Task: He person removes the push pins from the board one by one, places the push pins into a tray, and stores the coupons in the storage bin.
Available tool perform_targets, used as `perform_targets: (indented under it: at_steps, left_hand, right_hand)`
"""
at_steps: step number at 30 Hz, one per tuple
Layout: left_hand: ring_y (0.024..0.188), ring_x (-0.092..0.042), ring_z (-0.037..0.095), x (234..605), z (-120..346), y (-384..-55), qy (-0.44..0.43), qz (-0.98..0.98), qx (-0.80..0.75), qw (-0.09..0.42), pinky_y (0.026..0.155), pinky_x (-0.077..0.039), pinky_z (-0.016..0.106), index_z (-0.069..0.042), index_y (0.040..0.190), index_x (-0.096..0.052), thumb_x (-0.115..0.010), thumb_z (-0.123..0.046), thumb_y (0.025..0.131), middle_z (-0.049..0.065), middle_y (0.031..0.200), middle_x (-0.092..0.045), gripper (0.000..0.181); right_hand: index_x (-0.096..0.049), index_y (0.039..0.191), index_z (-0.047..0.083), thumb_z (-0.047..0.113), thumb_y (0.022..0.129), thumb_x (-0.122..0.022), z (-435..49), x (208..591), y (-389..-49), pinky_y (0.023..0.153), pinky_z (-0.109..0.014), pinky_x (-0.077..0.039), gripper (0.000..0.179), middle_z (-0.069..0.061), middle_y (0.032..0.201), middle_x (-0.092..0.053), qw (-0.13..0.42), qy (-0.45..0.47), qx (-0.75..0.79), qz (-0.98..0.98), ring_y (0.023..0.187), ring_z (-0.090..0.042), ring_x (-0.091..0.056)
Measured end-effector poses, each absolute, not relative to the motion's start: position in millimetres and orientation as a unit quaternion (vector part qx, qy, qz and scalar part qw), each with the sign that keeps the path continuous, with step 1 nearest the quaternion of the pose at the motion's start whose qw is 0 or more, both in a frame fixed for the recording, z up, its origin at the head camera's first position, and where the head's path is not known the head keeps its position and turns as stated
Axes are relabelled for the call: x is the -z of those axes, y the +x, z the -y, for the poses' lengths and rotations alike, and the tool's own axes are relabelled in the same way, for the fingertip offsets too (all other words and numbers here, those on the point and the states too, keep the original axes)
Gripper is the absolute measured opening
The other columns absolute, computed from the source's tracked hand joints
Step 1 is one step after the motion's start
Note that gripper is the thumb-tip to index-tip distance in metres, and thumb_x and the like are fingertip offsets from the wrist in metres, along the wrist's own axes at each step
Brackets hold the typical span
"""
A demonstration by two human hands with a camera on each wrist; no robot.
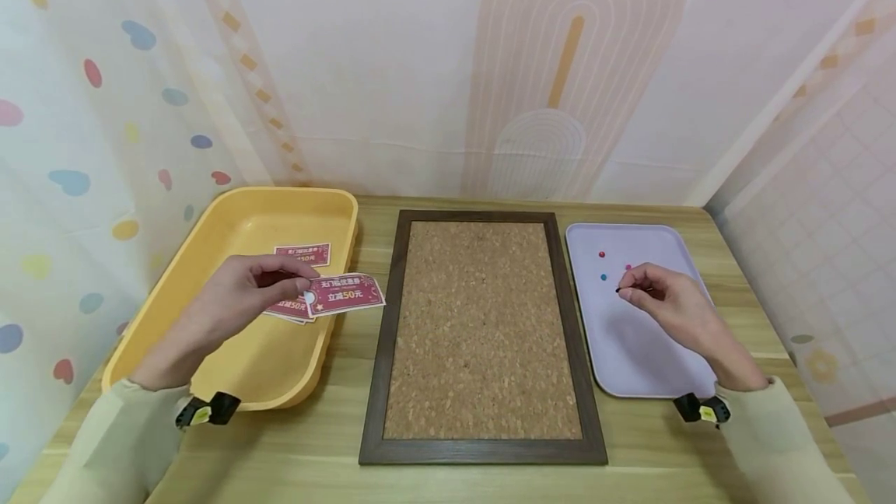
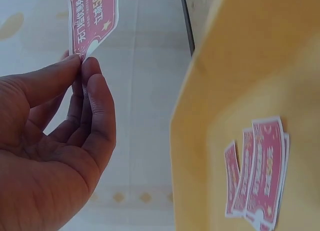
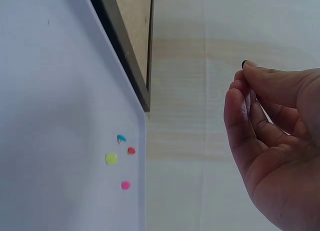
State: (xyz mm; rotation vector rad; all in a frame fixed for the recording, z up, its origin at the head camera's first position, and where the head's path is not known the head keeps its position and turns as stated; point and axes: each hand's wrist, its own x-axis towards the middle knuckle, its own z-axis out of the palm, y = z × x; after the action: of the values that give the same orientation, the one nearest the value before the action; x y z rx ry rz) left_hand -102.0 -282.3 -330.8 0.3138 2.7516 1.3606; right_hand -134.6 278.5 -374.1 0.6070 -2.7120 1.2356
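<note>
My left hand [image 1: 241, 294] pinches one end of a pink printed coupon [image 1: 353, 295] between thumb and fingertips, holding it above the right side of a yellow tray [image 1: 308, 403]. Inside that tray lie several more coupons [image 2: 267, 171], partly overlapping. Over a lilac tray [image 1: 630, 379], my right hand [image 1: 672, 309] pinches a small thumbtack with a black head [image 3: 244, 64] at its fingertips. More thumbtacks lie in the lilac tray: a teal one [image 3: 121, 138], a red one [image 3: 131, 151], a yellow one [image 3: 111, 158] and a pink one [image 3: 125, 185].
A cork board [image 1: 483, 333] in a dark brown frame [image 1: 483, 452] lies flat between the two trays. All of it rests on a wooden table [image 1: 336, 457]. Patterned curtains [image 1: 392, 61] hang behind and at both sides.
</note>
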Motion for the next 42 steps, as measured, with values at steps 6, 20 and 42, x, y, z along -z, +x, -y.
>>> perform_targets:
  at_steps: [6, 20, 42]
  left_hand:
    - [0.079, -0.065, 0.01, 334, 302, -106, 0.091, -0.879, -0.467, 0.029, 0.07, -0.055, 0.021, 0.003, 0.111, -0.074, -0.07, -0.009, 0.099, -0.004, 0.095, -0.072, 0.017]
    - [0.087, -0.071, 0.01, 347, 345, -128, 0.07, -0.879, -0.468, 0.057, 0.079, -0.055, 0.018, 0.006, 0.117, -0.072, -0.071, -0.01, 0.099, -0.01, 0.1, -0.074, 0.024]
    - [0.091, -0.067, 0.012, 380, 387, -162, 0.055, -0.886, -0.432, 0.158, 0.081, -0.059, 0.031, 0.008, 0.121, -0.071, -0.072, -0.01, 0.098, 0.005, 0.104, -0.074, 0.029]
  right_hand:
    - [-0.068, 0.097, -0.003, -0.004, 0.095, -0.07, -288, 376, -141, 0.061, -0.018, -0.043, 0.003, -0.008, 0.091, -0.067, 0.044, 0.193, -0.4, 0.895, 0.073, -0.005, -0.052]
    - [-0.069, 0.098, -0.002, 0.0, 0.096, -0.071, -301, 381, -163, 0.064, -0.019, -0.045, 0.004, -0.008, 0.09, -0.068, 0.018, 0.185, -0.35, 0.918, 0.075, -0.008, -0.052]
    - [-0.07, 0.089, 0.002, -0.01, 0.091, -0.07, -301, 402, -182, 0.069, -0.021, -0.049, 0.013, -0.003, 0.085, -0.068, -0.071, 0.236, -0.34, 0.907, 0.078, -0.006, -0.057]
